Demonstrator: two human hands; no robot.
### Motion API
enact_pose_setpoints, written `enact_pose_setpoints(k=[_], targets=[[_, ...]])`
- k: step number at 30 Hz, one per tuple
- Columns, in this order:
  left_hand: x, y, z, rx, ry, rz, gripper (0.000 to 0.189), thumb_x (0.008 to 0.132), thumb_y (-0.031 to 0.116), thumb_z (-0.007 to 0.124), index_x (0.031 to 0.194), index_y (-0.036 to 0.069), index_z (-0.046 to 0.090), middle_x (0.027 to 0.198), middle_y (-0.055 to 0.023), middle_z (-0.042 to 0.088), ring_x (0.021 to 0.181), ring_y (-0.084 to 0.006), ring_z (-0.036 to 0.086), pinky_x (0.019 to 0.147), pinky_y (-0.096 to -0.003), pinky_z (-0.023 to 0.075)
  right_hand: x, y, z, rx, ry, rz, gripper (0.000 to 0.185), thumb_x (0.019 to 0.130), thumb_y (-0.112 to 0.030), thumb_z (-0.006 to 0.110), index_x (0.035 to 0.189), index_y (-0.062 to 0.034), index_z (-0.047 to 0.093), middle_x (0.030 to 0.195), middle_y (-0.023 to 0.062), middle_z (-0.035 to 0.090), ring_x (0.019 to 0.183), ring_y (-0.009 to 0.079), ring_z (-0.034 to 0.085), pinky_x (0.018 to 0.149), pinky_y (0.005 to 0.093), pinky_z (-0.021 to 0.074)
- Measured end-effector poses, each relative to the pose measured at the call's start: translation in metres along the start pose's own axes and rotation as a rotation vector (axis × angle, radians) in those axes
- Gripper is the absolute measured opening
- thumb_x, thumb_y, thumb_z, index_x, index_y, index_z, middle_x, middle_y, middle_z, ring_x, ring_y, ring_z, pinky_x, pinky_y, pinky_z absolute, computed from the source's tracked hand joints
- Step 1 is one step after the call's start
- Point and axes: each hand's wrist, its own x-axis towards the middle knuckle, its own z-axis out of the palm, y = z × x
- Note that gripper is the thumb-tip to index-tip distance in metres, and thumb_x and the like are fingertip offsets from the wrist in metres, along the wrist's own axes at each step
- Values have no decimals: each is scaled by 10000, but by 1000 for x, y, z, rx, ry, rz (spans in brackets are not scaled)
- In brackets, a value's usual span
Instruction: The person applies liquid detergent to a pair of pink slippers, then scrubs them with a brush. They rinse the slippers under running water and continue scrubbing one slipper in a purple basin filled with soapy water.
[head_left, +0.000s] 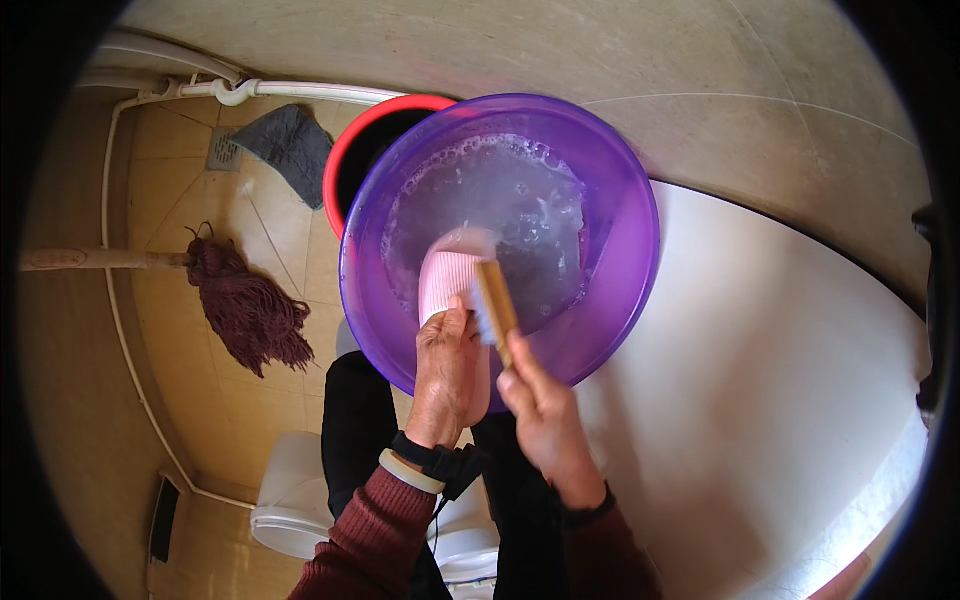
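A pink slipper (454, 274) with a ribbed strap is gripped in my left hand (442, 367), over the near side of a purple plastic basin (622, 255). My right hand (546, 412) holds a wooden-handled scrubbing brush (496, 304), slightly blurred. Its pale bluish bristles face the slipper's right side, close to my left fingers; whether they touch the slipper I cannot tell. Cloudy, soapy water (480, 191) lies in the basin, with foam around its edge.
Behind the basin's left side stands a red-rimmed bucket (334, 176). A dark red string mop (244, 307), a grey cloth (285, 150) and a floor drain (223, 150) are at left. White buckets (289, 487) stand near my legs; a white surface (735, 360) extends right.
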Motion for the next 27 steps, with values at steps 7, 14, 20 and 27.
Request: enact_pose_setpoints(k=[7,14,20,27], targets=[[-12,0,6,-12,-180,-26,571,1113,470,511,1297,-61,616,1289,-182,676,1163,-245,656,1058,-402,518,30,-13,-1,-242,125,-250,459,1044,-270,613,1479,-124,599,959,242,732,859,434,717,734,505,562],[-15,5,6,-2,-78,-149,567,1111,497,509,1343,-11,606,1133,-87,659,986,-187,616,935,-375,527,-7,-3,5,-285,124,-368,506,1030,-305,631,1520,-195,574,886,241,702,813,430,706,708,507,554],[-10,0,4,-59,-209,15,564,1129,465,469,1359,-41,561,1368,-189,655,1217,-256,651,1089,-426,492,86,28,-16,-461,130,-255,438,1043,-336,638,1473,-249,621,962,220,748,846,390,745,737,453,581],[-3,-1,2,45,-106,102,574,1118,478,497,1293,-68,527,1323,-219,627,1230,-293,626,1118,-448,482,73,43,-8,-93,187,-179,525,1067,-251,610,1569,-129,514,796,16,579,697,114,536,643,314,495]])
